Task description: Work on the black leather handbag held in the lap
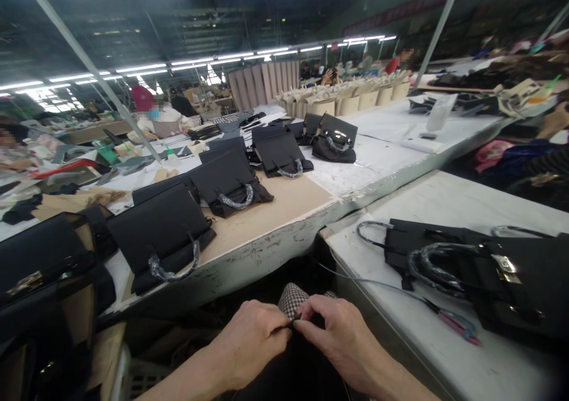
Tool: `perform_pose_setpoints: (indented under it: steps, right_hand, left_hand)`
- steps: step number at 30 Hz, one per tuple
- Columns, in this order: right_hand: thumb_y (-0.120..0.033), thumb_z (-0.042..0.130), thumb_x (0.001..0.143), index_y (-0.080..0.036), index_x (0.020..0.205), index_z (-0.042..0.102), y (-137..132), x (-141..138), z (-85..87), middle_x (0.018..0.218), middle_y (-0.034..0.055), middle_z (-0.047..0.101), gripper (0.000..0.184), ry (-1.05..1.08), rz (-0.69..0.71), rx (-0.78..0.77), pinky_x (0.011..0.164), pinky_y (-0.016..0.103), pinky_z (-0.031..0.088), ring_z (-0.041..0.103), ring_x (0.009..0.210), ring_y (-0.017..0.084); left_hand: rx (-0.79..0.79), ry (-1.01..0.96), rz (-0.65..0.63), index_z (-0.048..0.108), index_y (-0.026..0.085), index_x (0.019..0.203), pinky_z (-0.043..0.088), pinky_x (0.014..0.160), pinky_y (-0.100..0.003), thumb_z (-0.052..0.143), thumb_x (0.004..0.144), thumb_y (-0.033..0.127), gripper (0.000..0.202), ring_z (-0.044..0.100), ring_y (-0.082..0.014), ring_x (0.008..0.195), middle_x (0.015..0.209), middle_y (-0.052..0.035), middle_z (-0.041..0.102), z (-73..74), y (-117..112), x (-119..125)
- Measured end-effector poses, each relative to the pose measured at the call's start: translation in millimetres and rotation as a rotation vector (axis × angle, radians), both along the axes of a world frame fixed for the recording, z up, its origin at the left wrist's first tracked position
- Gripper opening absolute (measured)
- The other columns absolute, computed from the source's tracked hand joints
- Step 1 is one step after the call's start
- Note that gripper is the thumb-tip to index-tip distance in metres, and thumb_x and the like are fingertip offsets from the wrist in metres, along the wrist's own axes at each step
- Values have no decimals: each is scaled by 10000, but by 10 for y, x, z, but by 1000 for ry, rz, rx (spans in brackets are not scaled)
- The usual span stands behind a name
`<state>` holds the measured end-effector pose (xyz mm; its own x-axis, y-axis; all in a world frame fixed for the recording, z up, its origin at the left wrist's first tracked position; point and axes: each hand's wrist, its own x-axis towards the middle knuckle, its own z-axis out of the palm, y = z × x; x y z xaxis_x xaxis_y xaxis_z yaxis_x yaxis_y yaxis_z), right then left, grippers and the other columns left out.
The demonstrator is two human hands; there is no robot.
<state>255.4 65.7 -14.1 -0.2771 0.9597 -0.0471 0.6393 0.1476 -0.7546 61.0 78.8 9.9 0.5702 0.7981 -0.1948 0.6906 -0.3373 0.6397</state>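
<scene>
Low at the front edge of the tables, my left hand (253,336) and my right hand (338,336) meet with their fingertips almost touching. Both are closed in a pinch on a thin dark piece (293,321); its kind is too small and dark to tell. Just behind the fingers shows a brown-and-white checked cloth (292,297). Below the hands everything is black, and I cannot make out what lies there. Nearest on the right-hand table are black handbags (448,252) with plastic-wrapped handles and a shiny metal clasp.
Several black handbags (153,229) line the long table on the left. A pink-handled tool (457,324) with dark tips lies on the right table (427,199), beside a thin cable (364,280). Cream bags (347,99) stand farther back. A co-worker (164,119) is across the table.
</scene>
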Motion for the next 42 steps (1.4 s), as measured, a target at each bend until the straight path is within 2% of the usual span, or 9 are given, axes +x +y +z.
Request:
perform_pose_setpoints:
  steps: [5, 8, 11, 16, 19, 22, 28, 37, 42]
  right_hand:
    - [-252, 669, 823, -202, 660, 609, 37, 57, -1, 717, -22, 692, 182, 10, -11, -19, 653, 263, 380, 615, 696, 156]
    - [-243, 668, 823, -201, 679, 610, 55, 135, 81, 744, -21, 685, 161, -12, 22, -18, 683, 275, 406, 615, 726, 163]
    - [-193, 686, 767, -201, 769, 607, -38, 205, 223, 933, 11, 696, 80, -49, 62, -33, 755, 298, 459, 627, 843, 191]
    - [-263, 755, 672, -161, 1325, 502, -453, 321, 300, 1509, 172, 411, 709, -38, 91, -29, 1080, 444, 422, 450, 1333, 353]
    - [-306, 707, 755, -171, 1516, 305, -645, 465, 307, 1581, 162, 303, 871, 40, 89, -71, 1166, 483, 322, 308, 1434, 360]
    - [-203, 693, 727, -194, 1542, 255, -707, 660, 399, 1579, 123, 326, 925, 226, 78, -304, 1177, 425, 310, 327, 1433, 311]
    - [-134, 642, 788, -251, 1443, 464, -714, 916, 460, 1433, 41, 548, 688, 693, 166, -574, 1101, 350, 398, 502, 1309, 243]
    - [-206, 608, 843, -270, 1367, 569, -595, 1047, 297, 1253, 10, 673, 530, 748, 131, -618, 943, 309, 487, 624, 1136, 235]
    - [-366, 651, 858, -241, 1315, 622, -543, 1131, 210, 1185, 30, 683, 475, 750, 134, -563, 899, 305, 494, 633, 1052, 226]
  left_hand:
    - [-110, -4, 40, 461, 175, 588, 276, 557, -255, 536, 794, 184, 219, 461, -108, 597, 598, 52, 478, 5, 47, 68]
    - [-204, -51, 66, 641, 203, 795, 335, 591, -238, 616, 790, 274, 75, 558, -145, 707, 752, 49, 625, 12, 97, 121]
    - [-262, -116, 63, 695, 229, 952, 408, 683, -250, 647, 778, 280, 188, 614, -185, 806, 888, 33, 701, -10, 143, 149]
    - [-250, -114, -22, 715, 256, 1060, 444, 845, -278, 567, 758, 144, 355, 642, -215, 936, 1010, 18, 734, 5, 165, 132]
    - [-282, -117, -148, 727, 252, 1057, 454, 815, -250, 545, 755, 129, 374, 643, -201, 911, 984, 31, 736, 110, 193, 124]
    - [-346, -121, -295, 732, 224, 1025, 443, 710, -201, 549, 732, 111, 364, 614, -156, 789, 886, 50, 716, 248, 278, 126]
    - [-493, 111, -488, 693, 201, 992, 421, 569, -182, 592, 651, 100, 370, 570, -137, 660, 753, 48, 657, 356, 510, 192]
    - [-189, 31, -536, 515, 258, 1172, 441, 813, -295, 834, 627, 271, 632, 574, -231, 988, 1153, -17, 596, 344, 365, 617]
    - [-136, -87, -656, 621, 233, 1000, 436, 862, -290, 801, 743, 298, 321, 579, -213, 1026, 1175, -19, 596, 228, 358, 890]
